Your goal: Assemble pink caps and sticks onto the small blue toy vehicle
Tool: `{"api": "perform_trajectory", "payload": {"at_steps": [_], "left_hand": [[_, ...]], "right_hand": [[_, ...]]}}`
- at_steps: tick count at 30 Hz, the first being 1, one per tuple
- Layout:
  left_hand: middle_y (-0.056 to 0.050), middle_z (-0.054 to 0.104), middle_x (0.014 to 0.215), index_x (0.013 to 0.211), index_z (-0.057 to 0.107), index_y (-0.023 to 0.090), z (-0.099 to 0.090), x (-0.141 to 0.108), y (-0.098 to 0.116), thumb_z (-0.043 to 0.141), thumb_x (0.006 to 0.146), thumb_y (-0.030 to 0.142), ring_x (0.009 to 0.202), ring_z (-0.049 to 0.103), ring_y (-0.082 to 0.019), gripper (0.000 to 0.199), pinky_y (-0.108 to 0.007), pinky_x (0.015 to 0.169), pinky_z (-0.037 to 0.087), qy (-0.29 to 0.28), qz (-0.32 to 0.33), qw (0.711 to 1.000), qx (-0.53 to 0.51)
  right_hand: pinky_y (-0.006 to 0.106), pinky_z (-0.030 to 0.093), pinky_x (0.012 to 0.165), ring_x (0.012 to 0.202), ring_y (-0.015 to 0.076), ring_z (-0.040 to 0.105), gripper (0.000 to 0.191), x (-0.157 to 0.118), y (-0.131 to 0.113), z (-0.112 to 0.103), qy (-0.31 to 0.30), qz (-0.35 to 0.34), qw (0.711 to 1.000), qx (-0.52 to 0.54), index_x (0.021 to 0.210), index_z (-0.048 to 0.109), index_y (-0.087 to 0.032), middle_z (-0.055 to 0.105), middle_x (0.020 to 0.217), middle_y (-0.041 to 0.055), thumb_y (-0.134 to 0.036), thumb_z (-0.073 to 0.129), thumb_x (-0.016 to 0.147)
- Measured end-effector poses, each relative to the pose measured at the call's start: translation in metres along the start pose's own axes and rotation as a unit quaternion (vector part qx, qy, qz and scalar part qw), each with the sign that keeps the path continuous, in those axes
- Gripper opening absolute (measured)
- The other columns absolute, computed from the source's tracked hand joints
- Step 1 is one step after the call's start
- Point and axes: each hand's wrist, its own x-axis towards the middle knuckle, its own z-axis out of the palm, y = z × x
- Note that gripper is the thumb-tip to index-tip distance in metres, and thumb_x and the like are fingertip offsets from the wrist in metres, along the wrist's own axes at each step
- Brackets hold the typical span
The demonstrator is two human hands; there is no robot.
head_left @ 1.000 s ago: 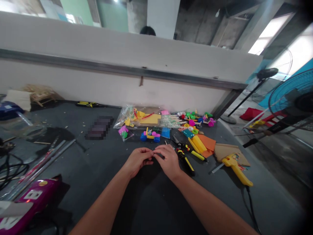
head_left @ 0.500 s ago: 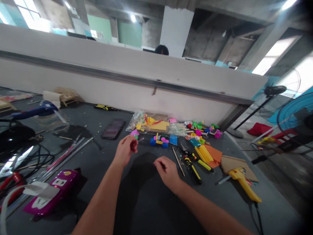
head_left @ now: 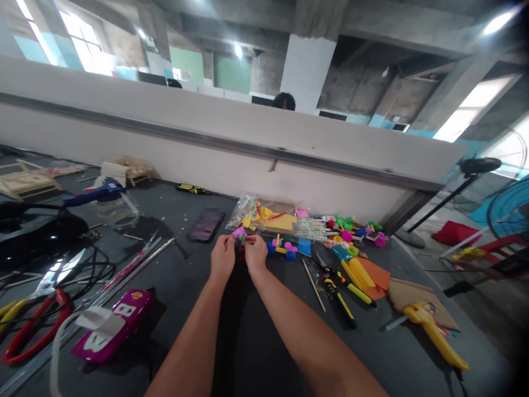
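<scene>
At the middle of the dark table, a small pink-and-green piece (head_left: 239, 233) shows between my two hands, its lower part hidden by fingers. On its left side my left hand (head_left: 223, 257) is closed, fingertips pinched against it. My right hand (head_left: 255, 252) closes on it from the other side, thumb and fingers together. Just right of that hand lies a small assembly of blue and pink parts with a yellow stick (head_left: 282, 248). Behind my hands rests a clear plastic bag (head_left: 243, 210) with yellow pieces (head_left: 281, 223).
Pliers (head_left: 339, 300), a thin wooden stick (head_left: 314, 285) and a yellow glue gun (head_left: 438, 333) lie to the right. Leftward are a dark phone (head_left: 208, 225), a purple power strip (head_left: 118, 328), red-handled scissors (head_left: 37, 325) and a blue glue gun (head_left: 101, 190). A white partition (head_left: 198, 157) stands behind.
My right hand has moved left and forward to meet my left hand at the pink-and-green piece. Both hands now close on it. The camera view has shifted slightly.
</scene>
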Motion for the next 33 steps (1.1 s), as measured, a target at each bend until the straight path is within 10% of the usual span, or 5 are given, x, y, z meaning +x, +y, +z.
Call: {"api": "perform_trajectory", "payload": {"at_steps": [8,17,29,33], "left_hand": [[-0.007,0.067,0.09,0.084,0.06,0.019,0.003,0.006,-0.009,0.041,0.083,0.036,0.084,0.06,-0.02,0.025,-0.03,0.077,0.042,-0.013,-0.013,0.999,0.03],[-0.007,0.068,0.09,0.081,0.062,0.019,0.002,0.006,-0.006,0.044,0.081,0.036,0.085,0.06,-0.022,0.024,-0.032,0.078,0.042,-0.013,-0.012,0.999,0.033],[-0.004,0.066,0.086,0.092,0.061,0.018,-0.006,-0.02,0.032,0.05,0.08,0.04,0.069,0.059,-0.014,0.027,-0.025,0.067,0.047,0.145,0.017,0.984,-0.104],[-0.002,0.067,0.078,0.088,0.067,0.018,0.014,-0.06,0.067,0.059,0.074,0.034,0.063,0.058,-0.014,0.023,-0.025,0.063,0.047,-0.021,-0.021,0.986,-0.162]], "right_hand": [[0.027,0.048,0.077,0.085,0.0181,0.065,0.019,0.006,-0.012,-0.004,-0.001,-0.054,0.992,-0.115,0.085,0.064,-0.017,0.069,0.088,0.0077,-0.022,0.045,0.086],[0.033,0.048,0.072,0.083,0.0232,0.066,0.03,-0.019,-0.02,-0.025,-0.091,-0.14,0.953,-0.252,0.11,0.059,-0.02,0.068,0.09,0.0115,-0.017,0.041,0.087],[0.03,0.05,0.077,0.087,0.0202,0.064,0.047,-0.075,0.009,-0.085,-0.144,-0.252,0.944,-0.155,0.128,0.045,-0.02,0.067,0.096,0.0075,-0.016,0.046,0.081],[0.026,0.051,0.066,0.07,0.0154,0.063,0.043,-0.085,0.041,-0.112,-0.113,-0.202,0.973,-0.025,0.12,0.048,-0.021,0.065,0.082,0.0023,-0.014,0.047,0.078]]}}
